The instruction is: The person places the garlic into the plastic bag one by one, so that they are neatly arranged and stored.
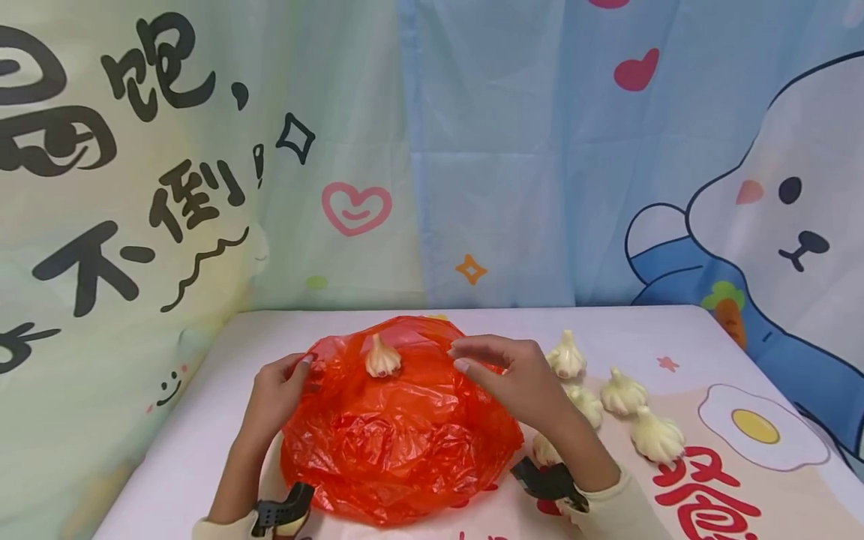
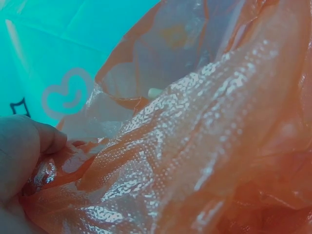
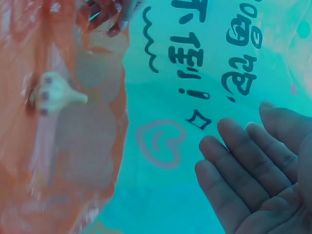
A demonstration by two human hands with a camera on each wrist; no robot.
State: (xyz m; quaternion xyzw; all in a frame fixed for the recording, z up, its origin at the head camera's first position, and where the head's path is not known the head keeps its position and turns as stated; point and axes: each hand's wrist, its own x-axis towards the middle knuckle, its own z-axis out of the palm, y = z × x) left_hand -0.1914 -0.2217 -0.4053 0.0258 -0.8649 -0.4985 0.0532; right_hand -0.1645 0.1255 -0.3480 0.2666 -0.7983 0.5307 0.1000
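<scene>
A crinkled red plastic bag (image 1: 398,450) lies on the table with its mouth spread toward the back. One garlic bulb (image 1: 383,358) sits at the mouth, stem up; the right wrist view shows that bulb (image 3: 56,93) against the thin film. My left hand (image 1: 277,394) pinches the bag's left rim between thumb and fingers, and the left wrist view shows the same grip. Over the bag's right side is my right hand (image 1: 516,375), fingers loosely bent. In the right wrist view its palm and fingers (image 3: 234,161) hold nothing and stand apart from the film.
Several garlic bulbs (image 1: 624,393) lie on the table right of the bag, some partly behind my right forearm. The white table (image 1: 263,330) carries a printed mat with a fried egg (image 1: 763,426) picture. A printed curtain (image 1: 493,172) hangs behind the table.
</scene>
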